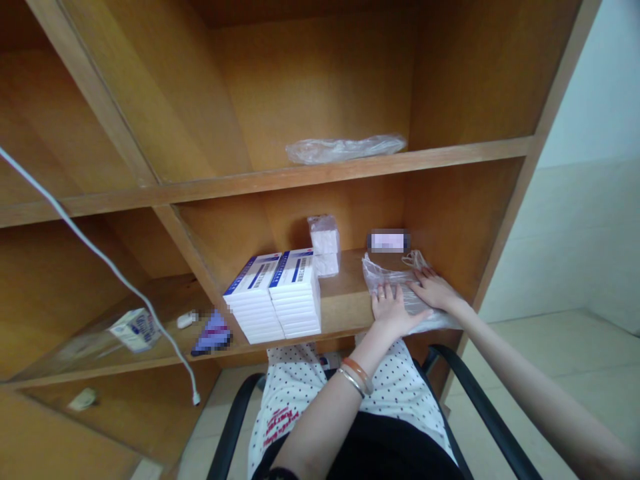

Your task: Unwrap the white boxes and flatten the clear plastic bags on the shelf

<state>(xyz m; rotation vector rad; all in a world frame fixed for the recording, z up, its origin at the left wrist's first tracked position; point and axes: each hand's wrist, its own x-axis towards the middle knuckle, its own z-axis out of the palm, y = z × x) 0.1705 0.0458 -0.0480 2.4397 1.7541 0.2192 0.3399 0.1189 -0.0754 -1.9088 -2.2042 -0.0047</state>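
Observation:
Both of my hands rest on a clear plastic bag [377,272] that lies on the wooden shelf at the right. My left hand [393,312] is flat on the bag's near left part, fingers spread. On its right part lies my right hand [434,291], fingers stretched out. To the left stand two neat stacks of white and blue boxes [277,307]. Behind them is a small plastic-wrapped white pack [325,245]. A blurred-out item [389,241] sits just behind the bag.
Another crumpled clear bag [345,149] lies on the shelf above. In the left compartment are a small carton [136,330], a white object [187,319] and a purple packet [213,333]. A white cable [107,260] hangs across the left. Black chair armrests [235,427] flank my legs.

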